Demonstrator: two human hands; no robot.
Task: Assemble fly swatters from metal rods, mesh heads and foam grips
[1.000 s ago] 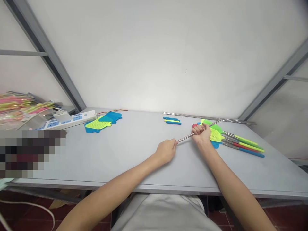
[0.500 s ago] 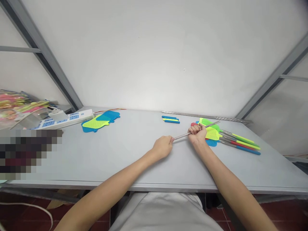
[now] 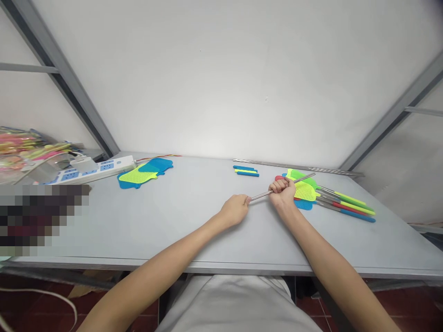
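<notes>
A thin metal rod (image 3: 260, 196) slants up to the right above the grey table, held between both fists. My left hand (image 3: 235, 210) is closed round its lower left end, and whatever else may be inside that fist is hidden. Farther along, my right hand (image 3: 284, 192) wraps the rod, whose bare tip sticks out past the fingers. Just beyond my right hand lie several finished-looking fly swatters (image 3: 305, 190) in yellow, green, red and blue, their coloured handles (image 3: 356, 213) pointing right. Short blue and yellow handle tubes (image 3: 246, 171) lie behind my hands.
Loose blue and yellow swatter heads (image 3: 140, 174) lie at the left, near a white power strip (image 3: 100, 171). Long metal rods (image 3: 297, 167) run along the back wall. Colourful bagged items (image 3: 20, 143) are piled far left. Part of the left edge is pixelated.
My right hand has shifted very slightly left along with the rod. My left hand keeps its grip in nearly the same spot, and the items on the table look unchanged.
</notes>
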